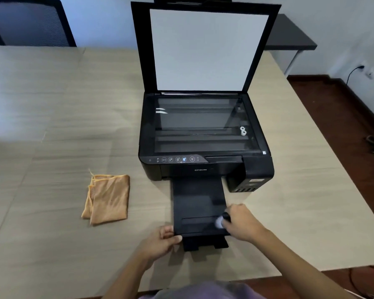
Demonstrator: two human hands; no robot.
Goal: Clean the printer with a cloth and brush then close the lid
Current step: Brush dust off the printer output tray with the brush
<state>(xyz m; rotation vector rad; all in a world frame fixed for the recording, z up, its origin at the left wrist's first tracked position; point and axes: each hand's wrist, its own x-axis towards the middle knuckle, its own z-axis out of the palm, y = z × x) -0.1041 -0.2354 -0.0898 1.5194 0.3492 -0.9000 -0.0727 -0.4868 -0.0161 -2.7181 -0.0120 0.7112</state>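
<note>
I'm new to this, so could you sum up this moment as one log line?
step: brushing output tray | right hand: holds brush | left hand: steadies tray edge | cloth: on table, unused | lid: open

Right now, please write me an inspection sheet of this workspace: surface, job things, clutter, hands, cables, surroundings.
Surface: pale wood-look table, bare around the printer.
Job's things: black printer with lid raised upright, scanner glass exposed, output tray pulled out; folded orange cloth lying on the table to the printer's left, apart from it; brush on the tray, blurred.
Clutter: nothing seen.
Hands: left hand grips the tray's front left corner; right hand holds the brush.
Cables: black cable plugged into a wall socket, far right.
Surroundings: office chair behind the table; dark side table; reddish floor.
</note>
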